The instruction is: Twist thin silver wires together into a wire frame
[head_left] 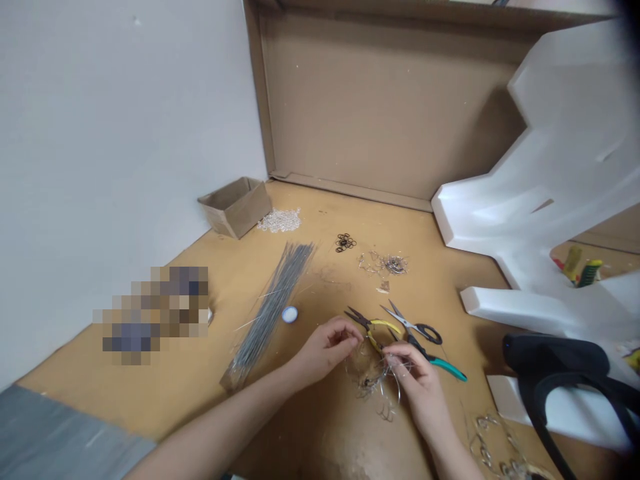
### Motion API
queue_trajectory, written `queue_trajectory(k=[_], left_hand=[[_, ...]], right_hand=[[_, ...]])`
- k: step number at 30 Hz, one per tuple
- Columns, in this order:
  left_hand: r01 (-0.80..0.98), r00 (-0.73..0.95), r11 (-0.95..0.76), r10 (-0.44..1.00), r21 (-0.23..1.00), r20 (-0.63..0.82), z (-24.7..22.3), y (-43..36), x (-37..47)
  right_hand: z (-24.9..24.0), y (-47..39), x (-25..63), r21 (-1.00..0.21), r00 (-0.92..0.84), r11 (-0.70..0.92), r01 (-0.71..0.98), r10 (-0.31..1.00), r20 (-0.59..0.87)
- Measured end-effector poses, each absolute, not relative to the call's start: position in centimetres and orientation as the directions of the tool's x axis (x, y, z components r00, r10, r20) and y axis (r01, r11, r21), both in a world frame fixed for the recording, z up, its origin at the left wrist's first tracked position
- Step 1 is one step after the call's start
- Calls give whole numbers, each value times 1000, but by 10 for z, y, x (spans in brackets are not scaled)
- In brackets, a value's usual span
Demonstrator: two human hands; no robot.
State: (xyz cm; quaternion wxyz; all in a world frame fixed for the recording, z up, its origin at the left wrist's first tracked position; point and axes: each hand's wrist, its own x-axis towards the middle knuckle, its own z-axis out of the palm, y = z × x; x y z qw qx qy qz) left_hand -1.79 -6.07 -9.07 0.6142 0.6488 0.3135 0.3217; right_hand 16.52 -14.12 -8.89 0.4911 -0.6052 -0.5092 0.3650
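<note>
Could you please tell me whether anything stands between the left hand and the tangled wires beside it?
Nothing visible stands between the left hand and the tangled wires beside it; the yellow-handled pliers lie just beyond, not in between. Whether hand and wires touch is unclear.

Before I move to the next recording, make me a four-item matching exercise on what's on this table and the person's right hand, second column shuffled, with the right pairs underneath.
1. Scissors
2. Rings
3. Box
4. Right hand

A. Open-topped, beside the white wall
B. Thin wire at the fingertips
C. Blades apart
D. Dark, in a small pile

Right pairs: 1-C, 2-D, 3-A, 4-B
</note>
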Motion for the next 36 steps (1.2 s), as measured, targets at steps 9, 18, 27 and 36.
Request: queue_trajectory(k=[9, 18, 27, 36], left_hand=[[160, 658, -257, 748, 953, 91, -81, -70, -18], [235, 573, -416, 789, 878, 221, -81, -72, -18], [205, 563, -413, 791, 887, 238, -86, -70, -18], [142, 607, -681, 633, 718, 480, -82, -75, -18]], right_hand=[[-89, -141, 154, -887, 59, 238, 396, 957, 284], [-85, -149, 150, -736, -150, 454, 502, 884, 443], [-77, -150, 157, -900, -44, 278, 335, 959, 280], [-81, -152, 147, -746, -24, 384, 544, 896, 444]])
